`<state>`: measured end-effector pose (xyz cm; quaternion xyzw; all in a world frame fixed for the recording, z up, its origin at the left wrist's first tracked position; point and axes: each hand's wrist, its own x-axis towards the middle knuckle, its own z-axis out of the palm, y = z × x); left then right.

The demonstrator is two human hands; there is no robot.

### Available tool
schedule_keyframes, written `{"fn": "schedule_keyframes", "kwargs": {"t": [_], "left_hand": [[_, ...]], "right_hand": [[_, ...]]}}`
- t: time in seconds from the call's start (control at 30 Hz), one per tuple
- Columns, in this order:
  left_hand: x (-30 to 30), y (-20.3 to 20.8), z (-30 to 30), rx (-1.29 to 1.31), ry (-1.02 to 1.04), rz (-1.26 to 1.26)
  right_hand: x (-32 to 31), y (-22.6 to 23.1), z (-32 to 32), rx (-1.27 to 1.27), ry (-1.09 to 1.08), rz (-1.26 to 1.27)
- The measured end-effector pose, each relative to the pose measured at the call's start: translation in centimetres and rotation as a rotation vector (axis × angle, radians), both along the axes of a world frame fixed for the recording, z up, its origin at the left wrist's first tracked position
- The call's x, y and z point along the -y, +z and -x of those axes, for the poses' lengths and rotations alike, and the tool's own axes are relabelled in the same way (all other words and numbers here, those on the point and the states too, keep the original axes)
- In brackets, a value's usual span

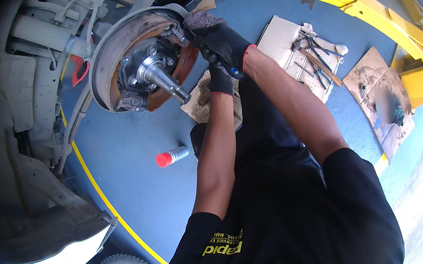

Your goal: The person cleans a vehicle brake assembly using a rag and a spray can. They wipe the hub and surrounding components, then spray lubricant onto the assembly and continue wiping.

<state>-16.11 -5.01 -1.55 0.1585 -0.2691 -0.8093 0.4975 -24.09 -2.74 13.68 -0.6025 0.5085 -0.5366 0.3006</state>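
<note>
Up at the right rim of the round metal plate (102, 87), which hangs above the blue floor (130, 158), I have both gloves at work from far away. My right hand (219, 41) is on that rim, beside a soft grey lump (203, 19) that could be a rag. Its fingers look bent in, and a dark handle (236, 71) with a blue end pokes out below, but I cannot tell if they are clamped on it. My left hand (220, 82) is just under the right one; its fingers are hidden, so I cannot tell how they are. I judge that the opening-up is done, since the shiny stub (158, 76) and the rusty curved shoe (189, 67) are bare. Closing it up looks left to do, as no cover or wheel is on. A can (174, 155) with a red cap lies on the floor. Near the right edge of a cardboard sheet (276, 37) lie a hammer (321, 66) and some dark tools. Yellow writing (223, 248) sits upside down on the black shirt (295, 211): big letters, then smaller lines. On the can, I can't read any print.
</note>
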Motion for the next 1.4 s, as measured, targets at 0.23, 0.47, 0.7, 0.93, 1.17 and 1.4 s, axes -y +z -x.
{"fn": "schedule_keyframes", "kwargs": {"t": [0.23, 0.47, 0.7, 0.93, 1.17, 1.4], "left_hand": [[0.8, 0.3, 0.3, -0.012, 0.001, 0.022], [0.6, 0.2, -0.9, 0.001, -0.004, 0.041], [-0.2, -0.3, 0.5, 0.001, -0.013, 0.066], [0.6, 0.2, -0.7, 0.009, -0.026, 0.089], [-0.8, -1.7, -0.2, 0.012, -0.126, 0.224], [4.8, 1.7, 3.8, -0.359, -0.146, 0.101]], "right_hand": [[1.3, -2.7, -0.4, 0.001, -0.154, 0.519], [0.1, 0.9, -1.2, 0.212, 0.066, -0.311], [-0.8, -0.6, -0.2, 0.559, 0.090, -0.379], [-1.3, 1.5, 0.4, 0.546, 0.116, -0.538], [0.9, -2.0, 1.9, 0.290, 0.117, -0.204], [0.7, 7.0, -0.1, 0.057, 0.053, -0.339]]}}
